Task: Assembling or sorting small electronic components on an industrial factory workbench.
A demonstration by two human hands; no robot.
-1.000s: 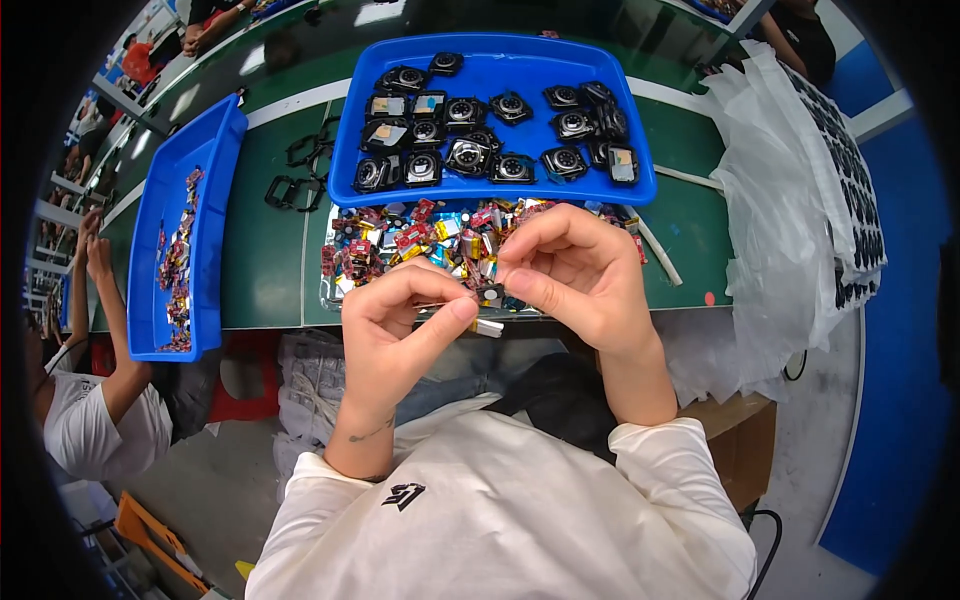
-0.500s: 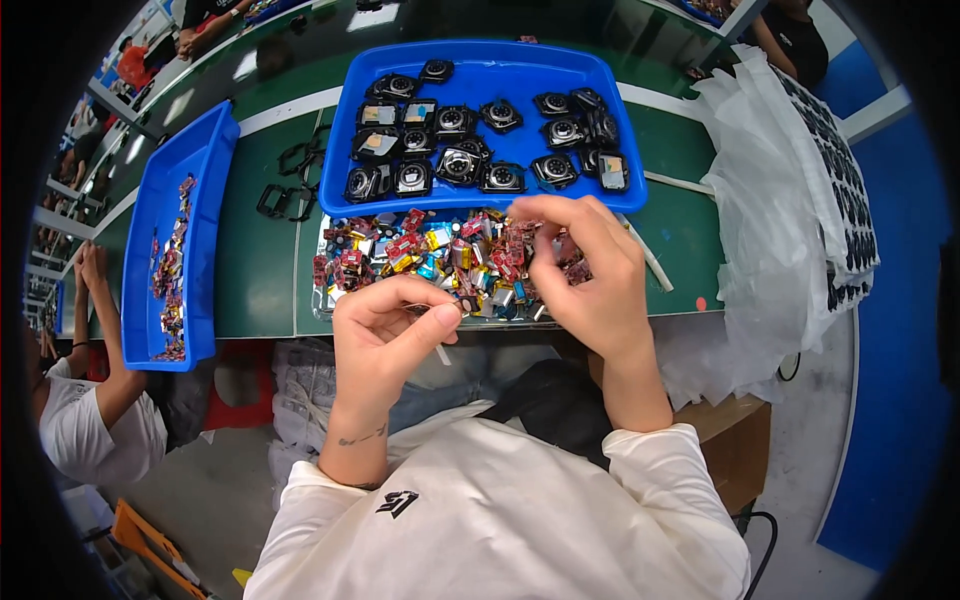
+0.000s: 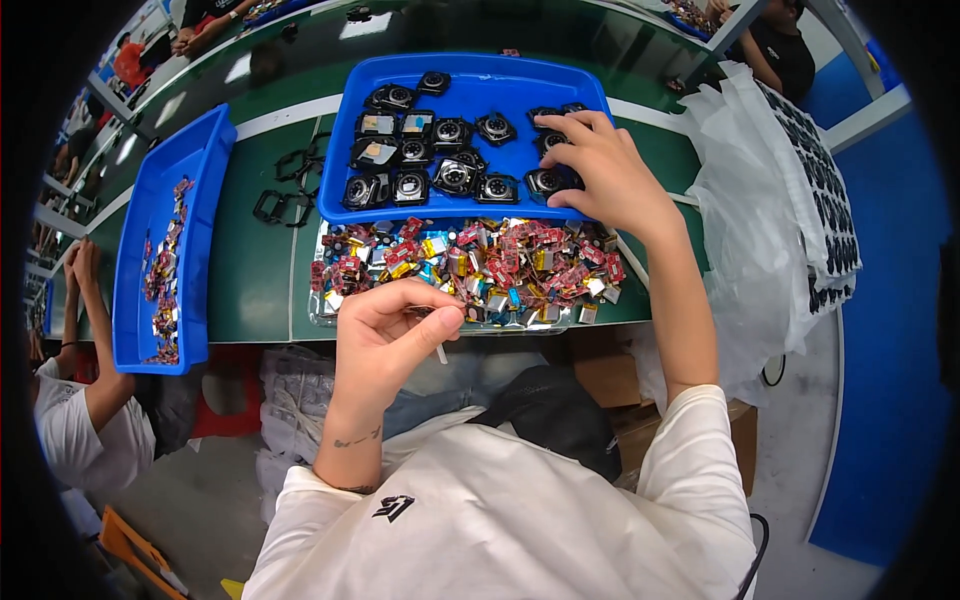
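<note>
My left hand [image 3: 385, 335] is closed in a pinch over the near edge of the parts pile. Between its thumb and forefinger sits a small dark part [image 3: 473, 313], mostly hidden, and a thin pale strip [image 3: 442, 354] sticks out below the thumb. My right hand [image 3: 618, 178] reaches over the right side of a blue tray [image 3: 520, 70], fingers spread and curved above black watch housings [image 3: 545, 181]; whether the fingertips touch them I cannot tell. More watch housings [image 3: 456, 174] lie in the tray, several with round sensor backs upward.
A clear shallow tray heaped with small red, silver and yellow electronic parts [image 3: 510, 255] lies before me. Left are black frames [image 3: 283, 207] and a narrow blue bin [image 3: 202, 220] with parts. White plastic sheeting [image 3: 745, 190] and trays of black pieces [image 3: 835, 210] stand right. Other people work nearby.
My right hand has moved from above the parts pile, forward and right, to the watch housings in the blue tray, its fingers spreading. My left hand keeps its pinch, nearly in place.
</note>
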